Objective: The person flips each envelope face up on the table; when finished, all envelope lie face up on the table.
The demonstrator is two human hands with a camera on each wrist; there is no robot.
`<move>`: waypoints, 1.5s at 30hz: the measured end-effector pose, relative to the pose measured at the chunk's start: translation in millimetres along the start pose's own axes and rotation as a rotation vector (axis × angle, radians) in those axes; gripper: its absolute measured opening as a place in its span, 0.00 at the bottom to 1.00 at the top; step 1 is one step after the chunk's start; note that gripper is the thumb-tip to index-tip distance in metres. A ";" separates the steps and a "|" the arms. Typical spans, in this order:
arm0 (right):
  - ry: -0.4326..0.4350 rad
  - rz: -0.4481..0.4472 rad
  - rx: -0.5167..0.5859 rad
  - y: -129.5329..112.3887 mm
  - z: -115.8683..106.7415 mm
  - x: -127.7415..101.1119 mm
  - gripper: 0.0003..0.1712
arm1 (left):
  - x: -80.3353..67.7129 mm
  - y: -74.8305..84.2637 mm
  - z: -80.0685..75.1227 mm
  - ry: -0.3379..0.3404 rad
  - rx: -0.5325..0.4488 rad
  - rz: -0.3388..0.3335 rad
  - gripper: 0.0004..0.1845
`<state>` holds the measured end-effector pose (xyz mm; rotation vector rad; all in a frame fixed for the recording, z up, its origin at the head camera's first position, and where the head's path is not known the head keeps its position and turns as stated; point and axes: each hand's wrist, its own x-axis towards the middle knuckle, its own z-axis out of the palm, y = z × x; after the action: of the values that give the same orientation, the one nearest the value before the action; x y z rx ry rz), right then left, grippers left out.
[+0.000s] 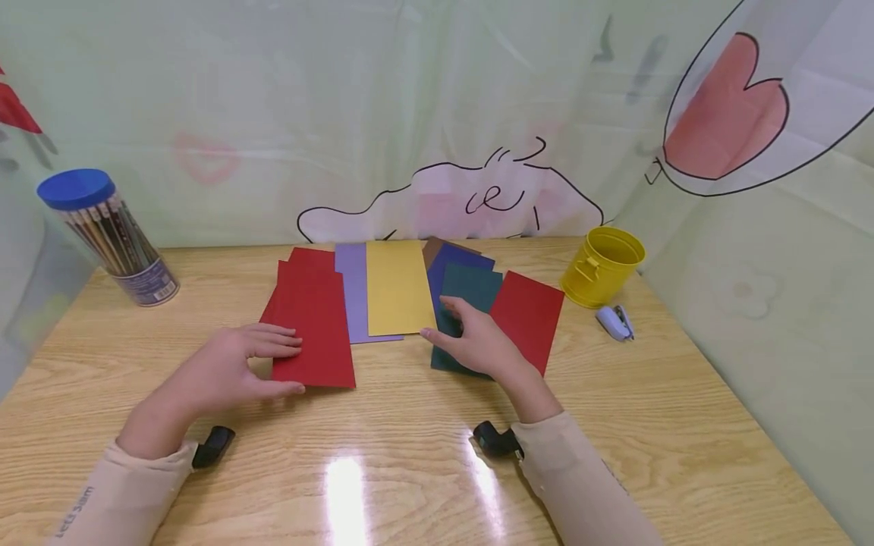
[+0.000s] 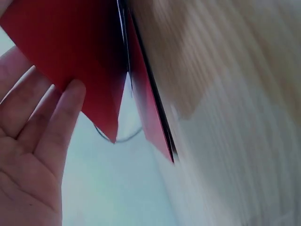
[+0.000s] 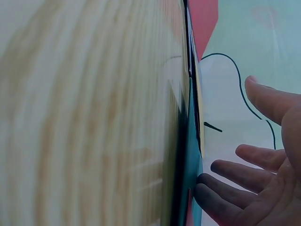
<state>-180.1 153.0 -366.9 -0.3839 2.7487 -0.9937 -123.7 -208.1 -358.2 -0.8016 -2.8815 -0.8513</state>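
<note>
Several coloured paper sheets lie fanned on a wooden table (image 1: 410, 455). My left hand (image 1: 283, 364) rests at the left edge of a red sheet (image 1: 317, 326), fingers straight on top and thumb along its near corner. The left wrist view shows the left hand's open palm (image 2: 33, 155) with fingertips against the red sheet (image 2: 70, 47). My right hand (image 1: 447, 322) lies spread on a dark green sheet (image 1: 474, 292), fingertips touching it. In the right wrist view the straight fingers (image 3: 235, 174) meet the green sheet's edge (image 3: 193, 179). Another red sheet (image 1: 532, 311) lies just right of it.
Purple (image 1: 351, 284), yellow (image 1: 396, 288), blue (image 1: 457, 262) and brown (image 1: 437, 246) sheets lie between the hands. A yellow tin bucket (image 1: 602, 265) and a small stapler (image 1: 616, 322) stand at the right. A tube of pencils (image 1: 109, 235) stands at the far left. Curtains enclose the table.
</note>
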 end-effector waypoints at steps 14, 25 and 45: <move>-0.005 0.010 -0.036 -0.1 2.1 1.1 0.47 | 5.9 22.5 22.5 -0.023 -0.243 0.246 0.21; -0.048 0.005 -0.114 0.2 3.7 0.0 0.44 | 7.1 51.8 41.0 -0.406 -0.153 0.204 0.24; -0.091 -0.059 -0.149 10.7 4.9 2.3 0.28 | -3.7 98.4 41.7 -0.624 -0.094 0.270 0.28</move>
<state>-182.9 157.3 -377.7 -0.5234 2.7508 -0.7664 -67.9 -117.7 -345.1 -1.6854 -3.1131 -0.8229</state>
